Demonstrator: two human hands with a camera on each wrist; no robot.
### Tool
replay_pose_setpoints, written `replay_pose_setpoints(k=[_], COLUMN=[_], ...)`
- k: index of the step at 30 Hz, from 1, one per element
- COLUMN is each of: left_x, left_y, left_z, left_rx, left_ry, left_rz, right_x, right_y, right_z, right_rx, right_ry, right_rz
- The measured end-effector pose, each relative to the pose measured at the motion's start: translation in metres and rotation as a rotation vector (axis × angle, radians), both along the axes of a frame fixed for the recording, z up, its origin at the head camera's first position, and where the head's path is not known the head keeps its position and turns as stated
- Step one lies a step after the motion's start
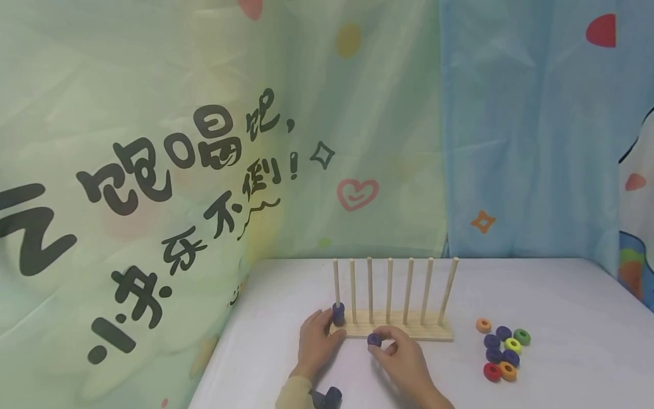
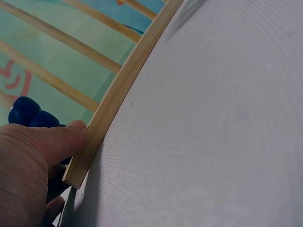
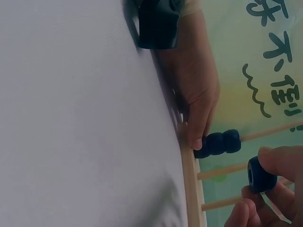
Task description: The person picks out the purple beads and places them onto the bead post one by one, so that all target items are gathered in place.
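Note:
A wooden peg stand (image 1: 378, 329) with a row of upright pegs stands on the table. Blue ring beads (image 1: 338, 313) are stacked at the bottom of its leftmost peg; three of these beads (image 3: 217, 143) show in the right wrist view. My left hand (image 1: 315, 342) grips the left end of the stand's base, the thumb (image 2: 71, 137) on the front edge, other fingers partly hidden behind. Between thumb and fingers, my right hand (image 1: 401, 358) pinches a single blue bead (image 3: 262, 175), held in front of the stand and apart from the pegs.
Several loose ring beads lie right of the stand, including a red bead (image 1: 493, 372), a green bead (image 1: 522, 337), a yellow bead (image 1: 513, 345), orange ones and blue ones. A dark wrist camera (image 1: 329, 397) sits at the left wrist. Printed curtains (image 1: 357, 142) hang behind the table (image 1: 572, 318).

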State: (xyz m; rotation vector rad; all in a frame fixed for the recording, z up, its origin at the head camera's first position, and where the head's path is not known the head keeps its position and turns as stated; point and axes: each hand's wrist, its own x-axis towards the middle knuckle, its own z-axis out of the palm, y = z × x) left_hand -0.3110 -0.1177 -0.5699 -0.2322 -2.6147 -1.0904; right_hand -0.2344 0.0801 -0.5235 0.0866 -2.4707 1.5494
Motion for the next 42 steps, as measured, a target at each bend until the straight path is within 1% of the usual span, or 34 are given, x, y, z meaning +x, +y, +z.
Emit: replay_pose_setpoints(k=[7, 15, 18, 22, 29, 32, 37, 42], left_x=[0.000, 0.000, 0.001, 0.001, 0.001, 0.001, 0.000, -0.001], left_y=[0.000, 0.000, 0.000, 0.000, 0.000, 0.000, 0.000, 0.000], left_z=[0.001, 0.001, 0.002, 0.003, 0.003, 0.003, 0.003, 0.003], left_rx=[-0.002, 0.011, 0.008, 0.001, -0.011, -0.010, -0.007, -0.008], left_ry=[0.003, -0.021, -0.010, 0.007, 0.018, 0.018, -0.007, -0.016], left_rz=[-0.002, -0.005, -0.012, -0.020, -0.016, -0.017, -0.009, -0.008], right_x=[-0.007, -0.022, -0.027, -0.030, -0.033, -0.036, -0.040, -0.043], right_y=[-0.003, 0.001, 0.003, 0.001, -0.007, -0.010, -0.012, -0.013], right_z=[0.010, 0.035, 0.043, 0.050, 0.060, 0.065, 0.076, 0.090], right_rx=[0.001, 0.048, 0.059, 0.075, 0.100, 0.097, 0.059, 0.039], right_ry=[0.042, 0.099, 0.115, 0.131, 0.213, 0.206, 0.175, 0.206], right_rz=[0.001, 0.036, 0.044, 0.043, 0.044, 0.040, 0.043, 0.049])
